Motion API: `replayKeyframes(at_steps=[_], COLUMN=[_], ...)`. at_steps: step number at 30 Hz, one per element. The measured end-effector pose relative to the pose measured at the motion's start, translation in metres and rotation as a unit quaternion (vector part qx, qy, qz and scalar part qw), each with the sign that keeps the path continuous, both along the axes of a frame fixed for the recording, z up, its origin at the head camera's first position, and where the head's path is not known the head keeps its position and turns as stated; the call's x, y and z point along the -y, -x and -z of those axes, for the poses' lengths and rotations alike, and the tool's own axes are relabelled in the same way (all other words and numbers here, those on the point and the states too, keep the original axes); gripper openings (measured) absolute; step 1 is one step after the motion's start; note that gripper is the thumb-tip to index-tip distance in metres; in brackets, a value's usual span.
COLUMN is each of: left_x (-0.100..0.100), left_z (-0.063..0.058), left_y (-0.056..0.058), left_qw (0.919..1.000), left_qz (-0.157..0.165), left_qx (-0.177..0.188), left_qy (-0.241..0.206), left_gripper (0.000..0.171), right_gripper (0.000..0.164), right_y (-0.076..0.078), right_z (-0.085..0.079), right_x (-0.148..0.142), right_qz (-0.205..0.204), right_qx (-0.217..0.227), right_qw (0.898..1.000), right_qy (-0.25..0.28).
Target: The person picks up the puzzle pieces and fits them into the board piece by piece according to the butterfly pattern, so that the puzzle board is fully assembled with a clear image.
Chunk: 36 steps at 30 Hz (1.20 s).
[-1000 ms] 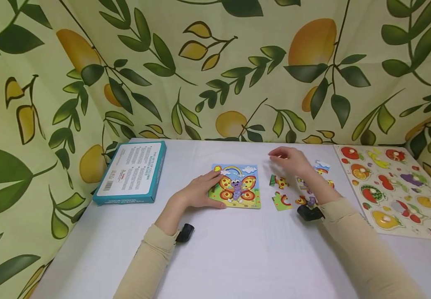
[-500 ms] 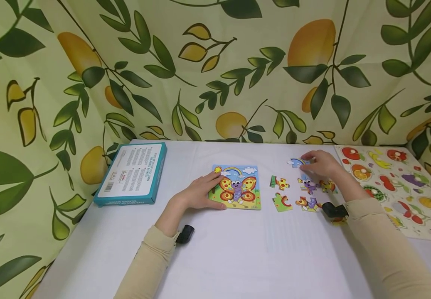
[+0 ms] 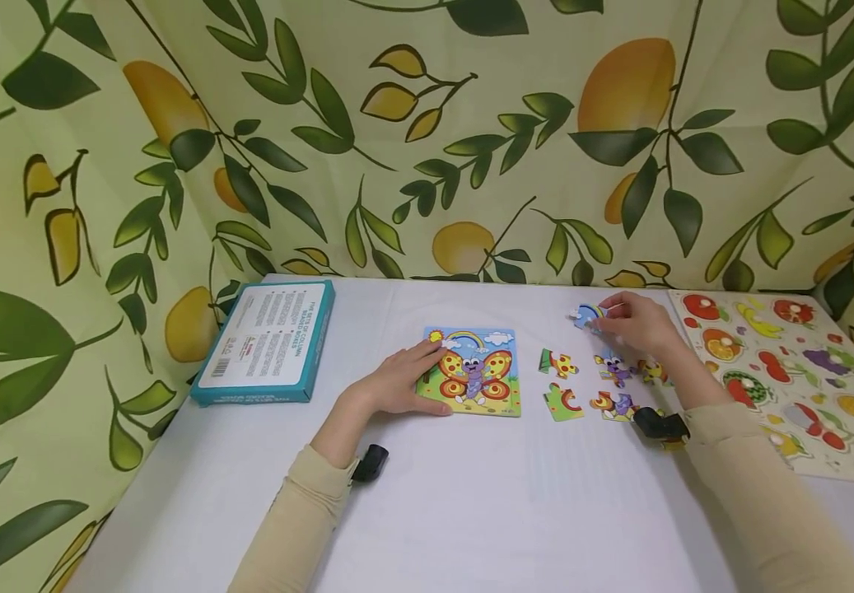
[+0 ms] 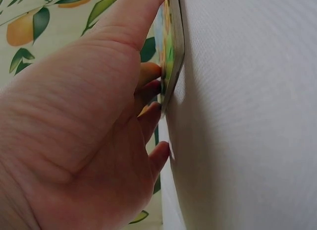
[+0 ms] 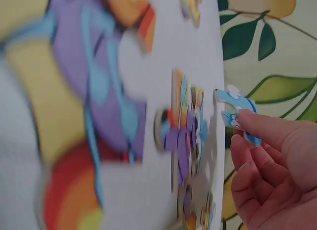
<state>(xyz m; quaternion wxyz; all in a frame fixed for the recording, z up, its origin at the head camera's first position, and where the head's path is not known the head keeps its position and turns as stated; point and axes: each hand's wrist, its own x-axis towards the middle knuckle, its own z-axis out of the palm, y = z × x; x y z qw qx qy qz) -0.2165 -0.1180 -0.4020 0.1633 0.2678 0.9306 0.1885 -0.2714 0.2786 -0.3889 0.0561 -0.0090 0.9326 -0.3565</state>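
Observation:
A square butterfly picture board (image 3: 501,391) lies flat at the middle of the table. My left hand (image 3: 397,380) rests over its left side, thumb along the near left corner; the left wrist view has the left hand (image 4: 94,121) right at the board's edge. To the right, my right hand (image 3: 641,325) pinches a blue puzzle piece (image 3: 588,317) with a rainbow on it. Thumb and fingers hold that piece (image 5: 229,97) tilted in the right wrist view. Nearer lie a purple butterfly-face piece (image 3: 613,371), a green-edged piece (image 3: 560,363) and a green corner piece (image 3: 563,403).
More pieces lie by the right wrist, such as a butterfly-body piece (image 3: 617,406), some partly hidden. A fruit board (image 3: 775,395) covers the right of the table. At the left stands a teal-edged box (image 3: 263,342). A leaf-patterned curtain (image 3: 397,165) rises behind the table.
My right hand has moved right from above the green-edged piece, taken hold of the rainbow piece and tilted it up. The left hand stays on the board.

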Motion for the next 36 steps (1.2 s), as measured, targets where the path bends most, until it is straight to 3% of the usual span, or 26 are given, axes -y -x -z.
replayKeyframes(at_steps=[6, 15, 30, 36], left_x=[-0.002, -0.004, -0.003, -0.001], left_z=[-0.003, -0.002, -0.003, -0.003], left_y=[0.001, 0.002, 0.002, 0.0], left_qw=[1.0, 0.9999, 0.9999, 0.9999], left_qz=[0.003, 0.009, 0.002, 0.0], left_qx=[0.004, 0.005, 0.013, 0.012], left_qy=[0.003, 0.002, 0.009, 0.008], left_gripper=[0.095, 0.095, 0.096, 0.096], right_gripper=[0.04, 0.041, 0.033, 0.031], right_y=[-0.001, -0.003, -0.005, -0.005], right_z=[-0.002, 0.001, 0.012, 0.013], right_x=[0.029, 0.098, 0.15, 0.158], right_qz=[0.007, -0.012, -0.043, -0.043], right_qx=[-0.004, 0.09, 0.087, 0.077], right_qw=[0.996, 0.98, 0.973, 0.981], right_qy=[0.091, 0.177, 0.211, 0.17])
